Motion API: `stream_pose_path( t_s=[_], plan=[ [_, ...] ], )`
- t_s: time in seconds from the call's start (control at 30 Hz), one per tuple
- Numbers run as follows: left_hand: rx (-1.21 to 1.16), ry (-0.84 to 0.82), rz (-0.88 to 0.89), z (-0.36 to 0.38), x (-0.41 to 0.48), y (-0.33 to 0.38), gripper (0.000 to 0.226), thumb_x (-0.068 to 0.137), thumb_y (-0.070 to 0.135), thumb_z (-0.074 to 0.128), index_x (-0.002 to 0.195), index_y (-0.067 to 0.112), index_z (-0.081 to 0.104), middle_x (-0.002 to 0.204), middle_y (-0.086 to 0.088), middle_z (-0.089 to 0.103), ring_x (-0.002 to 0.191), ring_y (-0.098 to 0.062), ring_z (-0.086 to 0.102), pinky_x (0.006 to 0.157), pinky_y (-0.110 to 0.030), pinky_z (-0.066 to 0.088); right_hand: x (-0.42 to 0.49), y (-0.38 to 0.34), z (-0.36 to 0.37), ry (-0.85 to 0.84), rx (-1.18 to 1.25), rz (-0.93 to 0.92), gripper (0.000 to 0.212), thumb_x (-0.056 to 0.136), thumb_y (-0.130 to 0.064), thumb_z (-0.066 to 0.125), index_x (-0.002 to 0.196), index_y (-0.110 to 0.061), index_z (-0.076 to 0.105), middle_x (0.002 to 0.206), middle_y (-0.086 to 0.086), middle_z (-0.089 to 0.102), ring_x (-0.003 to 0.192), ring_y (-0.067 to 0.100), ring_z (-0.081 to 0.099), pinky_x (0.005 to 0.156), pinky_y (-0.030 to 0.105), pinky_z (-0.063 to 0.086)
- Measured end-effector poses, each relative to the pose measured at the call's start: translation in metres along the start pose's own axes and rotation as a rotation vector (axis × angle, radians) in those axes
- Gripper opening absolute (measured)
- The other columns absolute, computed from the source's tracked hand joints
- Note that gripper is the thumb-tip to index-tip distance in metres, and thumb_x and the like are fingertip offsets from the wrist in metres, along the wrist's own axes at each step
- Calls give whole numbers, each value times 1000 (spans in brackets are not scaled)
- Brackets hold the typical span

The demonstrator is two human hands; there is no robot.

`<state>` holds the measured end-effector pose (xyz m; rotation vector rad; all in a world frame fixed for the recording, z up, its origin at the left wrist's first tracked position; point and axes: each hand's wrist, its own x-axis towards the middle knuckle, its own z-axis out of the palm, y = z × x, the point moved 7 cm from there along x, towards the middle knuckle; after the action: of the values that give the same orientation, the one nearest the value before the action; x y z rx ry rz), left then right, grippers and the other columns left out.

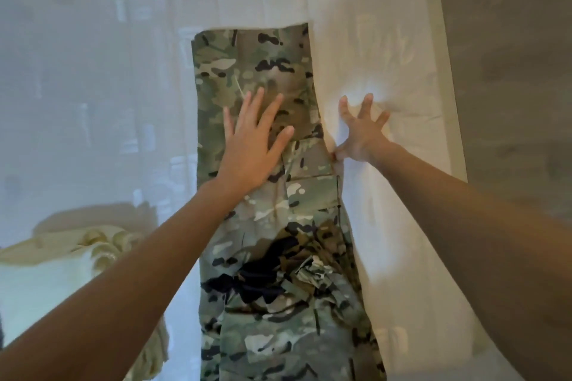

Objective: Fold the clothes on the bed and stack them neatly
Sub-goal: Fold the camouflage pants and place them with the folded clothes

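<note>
Camouflage trousers [269,226] lie stretched out lengthwise on the white bed sheet [387,56], legs together and pointing away from me. My left hand [252,145] lies flat on the trouser leg with its fingers straight and spread. My right hand [360,130] is on the sheet just right of the trousers, fingers splayed, with its thumb at the trousers' right edge near a cargo pocket [311,175]. Whether the thumb pinches the fabric is unclear.
A cream-coloured garment [93,244] lies bunched on the bed at the lower left. The bed's right edge [448,102] runs down the frame, with grey wood floor [510,71] beyond it.
</note>
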<state>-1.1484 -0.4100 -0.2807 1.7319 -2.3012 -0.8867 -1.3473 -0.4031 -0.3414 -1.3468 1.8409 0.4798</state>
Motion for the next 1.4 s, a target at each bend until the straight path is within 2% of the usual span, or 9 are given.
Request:
stream_pose_path(
  t_s=[0.17,0.43,0.6,0.73,0.87,0.97,1.07,1.2,1.4],
  plan=[
    [-203,187,-42,-19,-164,17,48,95,42,41,138,22,37,149,7,30,144,-11,15,119,-41,7,-13,-4,-10,32,12,-69,114,76,-38,75,150,-31,-11,153,16,-29,134,54,-21,111,64,1],
    [50,-174,204,57,-355,13,59,92,50,47,144,28,32,157,6,19,145,-19,15,113,-51,15,-209,28,62,469,244,-494,47,91,-23,59,136,-12,47,145,12,41,135,26,37,111,47,33],
    [324,-442,306,90,-372,-18,101,69,66,63,150,24,19,158,-3,17,146,-24,12,111,-53,13,-330,49,213,294,-237,-847,54,86,-49,56,133,-24,48,147,1,40,143,23,22,113,46,18],
    [466,-495,316,93,-358,-29,113,49,51,82,144,18,29,149,-7,37,135,-30,38,105,-58,35,-306,66,236,160,-444,-666,85,55,-27,86,133,-18,54,145,6,45,134,28,41,109,43,12],
    [227,-398,274,83,-366,-20,59,86,30,51,142,20,37,151,-4,31,140,-32,24,108,-56,31,-298,55,222,420,-284,-612,63,54,-3,86,115,-6,68,127,10,61,119,27,58,110,37,17],
    [-143,-423,82,66,-373,-23,51,95,13,48,139,32,33,151,14,20,144,-10,6,119,-31,13,-314,56,208,501,-90,-589,43,62,4,81,103,-4,72,113,10,69,109,28,64,105,42,37],
    [-287,-628,-41,49,-390,-17,53,94,15,50,137,44,36,142,24,36,136,4,27,109,-14,25,-335,71,200,235,43,-544,27,78,-3,71,102,-13,71,107,4,69,100,20,65,88,36,52],
    [-465,-860,-206,33,-415,-1,42,85,29,49,125,44,54,95,14,65,77,8,59,69,-12,45,-369,84,190,-84,242,-515,19,87,-20,59,78,-37,60,70,-18,59,67,-4,53,61,20,41],
    [-666,-655,-349,-20,-346,-7,21,82,26,50,94,25,67,89,8,66,82,-8,61,67,-11,45,-353,66,129,-31,610,-449,7,83,-27,69,80,-32,67,80,-6,66,75,8,61,64,14,46]
  ],
)
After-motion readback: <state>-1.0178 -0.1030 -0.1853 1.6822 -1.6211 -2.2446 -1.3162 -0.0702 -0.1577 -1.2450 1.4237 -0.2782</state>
